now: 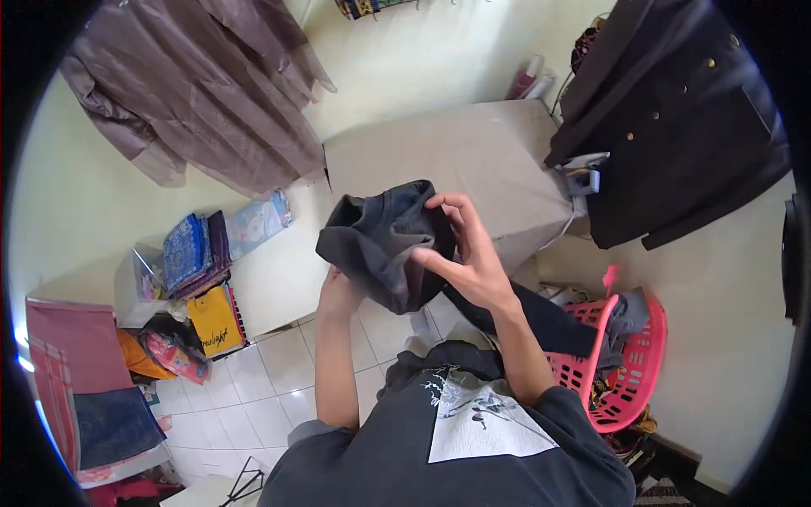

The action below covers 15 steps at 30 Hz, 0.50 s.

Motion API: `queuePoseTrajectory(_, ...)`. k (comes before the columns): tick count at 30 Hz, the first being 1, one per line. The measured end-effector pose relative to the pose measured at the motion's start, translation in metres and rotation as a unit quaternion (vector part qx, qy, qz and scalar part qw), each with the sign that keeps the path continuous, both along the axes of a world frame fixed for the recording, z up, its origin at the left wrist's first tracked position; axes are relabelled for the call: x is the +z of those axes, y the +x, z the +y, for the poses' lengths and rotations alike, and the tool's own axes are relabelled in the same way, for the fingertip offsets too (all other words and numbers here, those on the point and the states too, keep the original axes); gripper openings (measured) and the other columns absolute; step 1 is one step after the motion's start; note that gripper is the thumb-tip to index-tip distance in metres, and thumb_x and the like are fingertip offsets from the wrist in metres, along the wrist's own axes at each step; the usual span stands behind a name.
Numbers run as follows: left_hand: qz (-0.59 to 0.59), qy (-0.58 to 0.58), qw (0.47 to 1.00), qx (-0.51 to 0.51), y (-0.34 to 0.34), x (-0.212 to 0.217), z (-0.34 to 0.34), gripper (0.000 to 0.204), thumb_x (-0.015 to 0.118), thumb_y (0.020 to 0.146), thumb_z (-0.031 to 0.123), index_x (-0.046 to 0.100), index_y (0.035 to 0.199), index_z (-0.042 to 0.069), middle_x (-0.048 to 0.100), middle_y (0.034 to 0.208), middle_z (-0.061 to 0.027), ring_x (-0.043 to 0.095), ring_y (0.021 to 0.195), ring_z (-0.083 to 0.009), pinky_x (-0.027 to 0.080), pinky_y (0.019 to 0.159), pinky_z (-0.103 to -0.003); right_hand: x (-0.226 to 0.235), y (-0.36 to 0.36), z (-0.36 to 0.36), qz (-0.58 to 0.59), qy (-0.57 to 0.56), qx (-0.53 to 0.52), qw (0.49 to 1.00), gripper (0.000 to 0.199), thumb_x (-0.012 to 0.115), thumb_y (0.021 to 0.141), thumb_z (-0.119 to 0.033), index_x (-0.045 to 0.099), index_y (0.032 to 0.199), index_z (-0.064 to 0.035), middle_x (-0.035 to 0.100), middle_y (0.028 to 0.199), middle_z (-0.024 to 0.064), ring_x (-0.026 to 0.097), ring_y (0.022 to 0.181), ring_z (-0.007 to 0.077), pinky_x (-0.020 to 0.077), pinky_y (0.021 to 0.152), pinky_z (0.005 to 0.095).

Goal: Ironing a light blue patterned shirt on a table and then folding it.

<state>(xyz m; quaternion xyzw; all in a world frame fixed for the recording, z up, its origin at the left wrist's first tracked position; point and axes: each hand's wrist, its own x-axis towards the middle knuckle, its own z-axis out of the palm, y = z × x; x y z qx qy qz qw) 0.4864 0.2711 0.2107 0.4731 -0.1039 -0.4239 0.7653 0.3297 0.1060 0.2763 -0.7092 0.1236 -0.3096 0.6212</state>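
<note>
A bunched dark grey-black garment is held up in front of my chest, its folds and an opening facing up; I cannot tell its kind. My left hand holds it from below at the left, most fingers hidden behind the cloth. On the other side my right hand grips the garment's right edge, thumb on the near fold and fingertips over the far rim. A long black cloth stretches from behind my right wrist to the basket; whether it joins the held garment is hidden.
At right stands a pink basket with clothes in it. A beige covered table is ahead. Folded cloths and a yellow bag lie at left. A brown garment and a dark jacket hang on the walls.
</note>
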Motion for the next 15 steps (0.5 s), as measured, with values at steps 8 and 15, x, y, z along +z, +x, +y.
queuePoseTrajectory(8, -0.416, 0.055, 0.901, -0.110, -0.027, 0.016, -0.014, 0.050, 0.060, 0.093, 0.004, 0.046, 0.141, 0.001, 0.060, 0.129, -0.0095, 0.061, 0.113, -0.0186, 0.048, 0.100, -0.034, 0.008, 0.023, -0.020, 0.114, -0.017, -0.007, 0.993, 0.034, 0.065, 0.099, -0.024, 0.056, 0.120, 0.0008, 0.059, 0.102, 0.0076, 0.055, 0.095, 0.0148, 0.0450, 0.088, 0.0281)
queuePoseTrajectory(15, -0.068, 0.013, 0.996, -0.052, -0.010, 0.035, -0.032, 0.027, 0.070, 0.095, 0.018, 0.067, 0.115, 0.000, 0.056, 0.134, -0.0066, 0.062, 0.107, -0.0131, 0.047, 0.095, -0.027, -0.009, 0.005, -0.061, 0.074, 0.170, 0.137, 0.973, 0.020, 0.068, 0.094, -0.010, 0.059, 0.112, -0.0046, 0.060, 0.100, -0.0020, 0.055, 0.096, 0.0057, 0.0448, 0.087, 0.0245)
